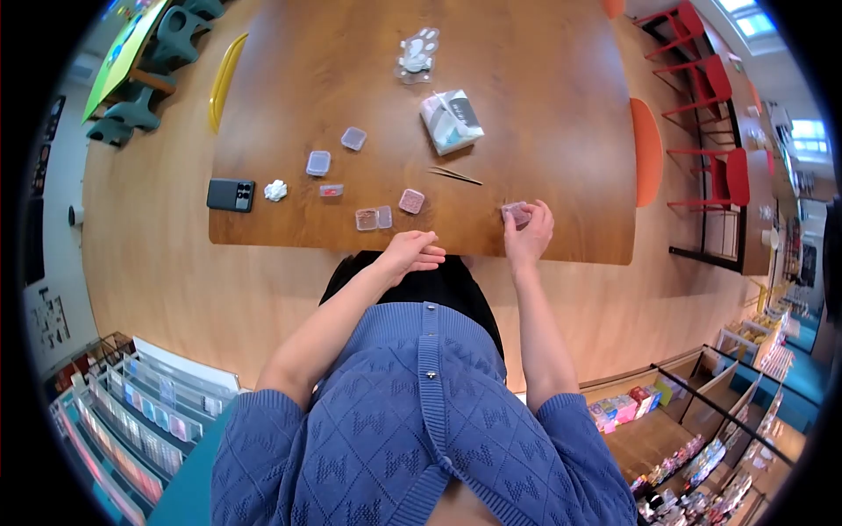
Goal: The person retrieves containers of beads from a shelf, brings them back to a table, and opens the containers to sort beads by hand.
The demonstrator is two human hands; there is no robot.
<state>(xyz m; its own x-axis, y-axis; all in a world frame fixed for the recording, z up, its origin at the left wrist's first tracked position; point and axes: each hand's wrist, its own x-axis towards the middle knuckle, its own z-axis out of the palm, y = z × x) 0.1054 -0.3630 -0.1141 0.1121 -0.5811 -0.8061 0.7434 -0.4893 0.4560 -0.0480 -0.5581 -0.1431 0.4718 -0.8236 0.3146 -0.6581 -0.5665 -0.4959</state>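
My right hand (531,232) has its fingers closed round a small clear box (516,213) with pinkish contents, at the table's right front. Near the front edge, my left hand (410,254) is held palm partly up, fingers extended, with nothing in it. Just above it lies a small box of reddish beads (411,202). To its left is an opened box (367,219) with reddish-brown contents, its clear lid (384,217) alongside. A small clear case with something red (331,190) lies farther left. Tweezers (455,176) rest between the hands, farther back.
On the wooden table (307,79) are a tissue pack (452,122), a paw-shaped clear tray (417,56), two small clear boxes (318,163) (353,138), crumpled white tissue (275,190) and a dark phone (231,195). An orange chair (646,152) stands at the right edge.
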